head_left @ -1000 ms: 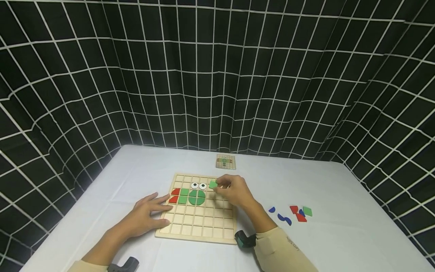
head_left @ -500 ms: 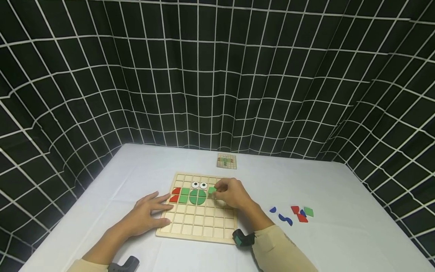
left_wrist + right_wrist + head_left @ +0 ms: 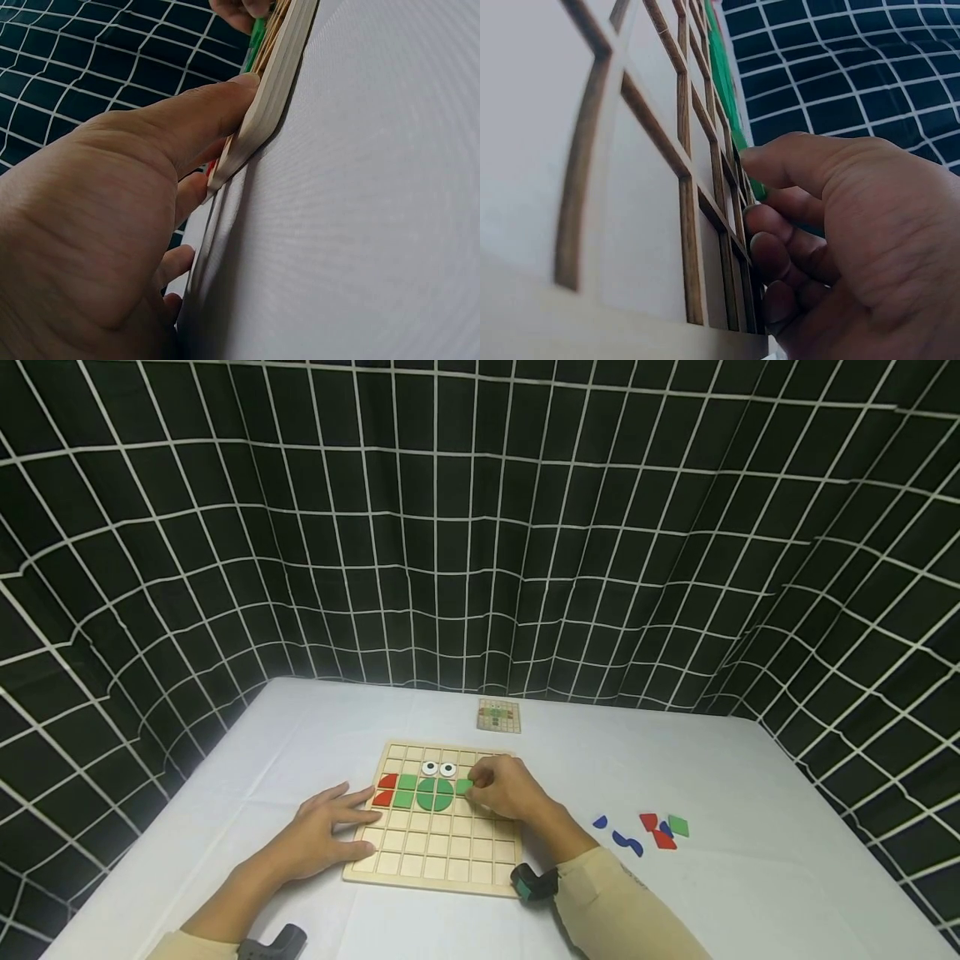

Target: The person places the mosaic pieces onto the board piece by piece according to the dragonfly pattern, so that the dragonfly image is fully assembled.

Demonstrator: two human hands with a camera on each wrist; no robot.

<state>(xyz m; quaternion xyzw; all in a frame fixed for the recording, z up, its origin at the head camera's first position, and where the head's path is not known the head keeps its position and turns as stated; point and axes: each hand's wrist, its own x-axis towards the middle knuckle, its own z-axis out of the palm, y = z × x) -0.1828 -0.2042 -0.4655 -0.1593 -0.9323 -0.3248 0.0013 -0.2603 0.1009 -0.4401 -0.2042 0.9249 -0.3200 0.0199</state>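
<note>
A wooden grid board (image 3: 450, 866) lies on the table. My right hand (image 3: 506, 787) pinches a green square tile (image 3: 464, 787) at the board, just right of a green circle made of quarter tiles (image 3: 435, 794). In the right wrist view the thumb and index finger are right at that green tile (image 3: 757, 187). My left hand (image 3: 322, 835) rests with spread fingers at the board's left edge, and the thumb lies on its rim in the left wrist view. Red quarter tiles (image 3: 385, 782), green squares (image 3: 406, 798) and two eye tiles (image 3: 438, 769) sit in the grid.
A small picture card (image 3: 498, 715) with a similar pattern lies behind the board. To the right are loose blue half-round pieces (image 3: 627, 842), red pieces (image 3: 664, 840) and a green square (image 3: 678, 825). A black curtain with a white grid (image 3: 480, 527) hangs behind the table.
My right hand has brought the green square tile down and nearer, from beside the eye tiles to the row right of the green circle. The left hand has stayed in place.
</note>
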